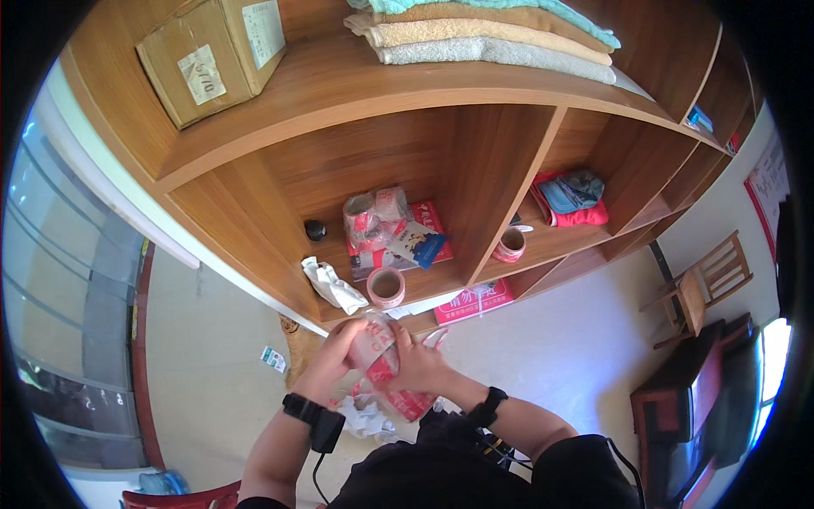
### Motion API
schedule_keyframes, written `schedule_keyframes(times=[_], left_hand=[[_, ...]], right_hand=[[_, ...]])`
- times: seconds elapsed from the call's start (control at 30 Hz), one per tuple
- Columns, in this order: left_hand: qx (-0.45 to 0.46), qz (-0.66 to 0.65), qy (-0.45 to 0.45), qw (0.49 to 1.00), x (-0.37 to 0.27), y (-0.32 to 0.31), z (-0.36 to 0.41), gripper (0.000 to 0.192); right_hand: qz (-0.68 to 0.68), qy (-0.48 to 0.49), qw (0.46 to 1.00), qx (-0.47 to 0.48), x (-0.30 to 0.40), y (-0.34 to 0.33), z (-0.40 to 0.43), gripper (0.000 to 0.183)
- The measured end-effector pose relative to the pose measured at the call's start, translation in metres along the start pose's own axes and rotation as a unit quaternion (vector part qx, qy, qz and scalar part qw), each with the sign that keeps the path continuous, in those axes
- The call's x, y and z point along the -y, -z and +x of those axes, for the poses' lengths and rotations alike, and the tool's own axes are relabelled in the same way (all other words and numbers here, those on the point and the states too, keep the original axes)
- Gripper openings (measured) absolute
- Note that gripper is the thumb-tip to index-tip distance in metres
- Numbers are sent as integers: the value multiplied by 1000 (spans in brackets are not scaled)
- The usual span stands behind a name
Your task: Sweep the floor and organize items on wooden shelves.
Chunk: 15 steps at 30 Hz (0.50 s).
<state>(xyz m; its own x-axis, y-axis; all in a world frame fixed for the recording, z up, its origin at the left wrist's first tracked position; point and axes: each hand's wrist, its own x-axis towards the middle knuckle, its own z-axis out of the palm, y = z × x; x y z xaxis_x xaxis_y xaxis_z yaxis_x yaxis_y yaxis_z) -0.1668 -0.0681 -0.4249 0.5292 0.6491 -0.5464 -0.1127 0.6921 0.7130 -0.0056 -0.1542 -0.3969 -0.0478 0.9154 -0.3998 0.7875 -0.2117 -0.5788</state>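
Observation:
In front of the wooden shelf unit [407, 95], both hands grip a plastic-wrapped roll of red-and-white printed tape [379, 347]. My left hand [334, 356] holds its left side, while my right hand [420, 366] wraps round the right side. A red plastic-covered part [410, 404] shows below my right hand; I cannot tell if it belongs to the same package. Just beyond my hands, an unwrapped tape roll [386, 287] stands on the shelf beside a crumpled white tissue [332, 284]. More wrapped tape rolls [369, 219] rest on red printed boxes or booklets [429, 219] farther in.
A black round object [315, 230] sits left in that compartment. Another tape roll [510, 244] and folded clothing [572, 197] occupy the right one. Towels [483, 44] and a cardboard box [210, 63] lie above. Crumpled white litter [365, 417] is below me; a wooden chair [699, 289] stands right.

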Motion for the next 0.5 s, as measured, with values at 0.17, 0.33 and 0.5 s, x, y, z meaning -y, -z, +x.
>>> schedule_keyframes(times=[0.17,0.33,0.5], left_hand=[[-17,-57,38,997,-10,-9,54,37],[-51,-26,-39,998,-8,-3,49,45],[-65,-31,2,997,22,34,8,43]], right_hand=[[110,8,994,-18,-46,37,52,112],[37,-150,975,-158,-91,78,128,107],[-61,-197,960,-190,-99,95,220,109]])
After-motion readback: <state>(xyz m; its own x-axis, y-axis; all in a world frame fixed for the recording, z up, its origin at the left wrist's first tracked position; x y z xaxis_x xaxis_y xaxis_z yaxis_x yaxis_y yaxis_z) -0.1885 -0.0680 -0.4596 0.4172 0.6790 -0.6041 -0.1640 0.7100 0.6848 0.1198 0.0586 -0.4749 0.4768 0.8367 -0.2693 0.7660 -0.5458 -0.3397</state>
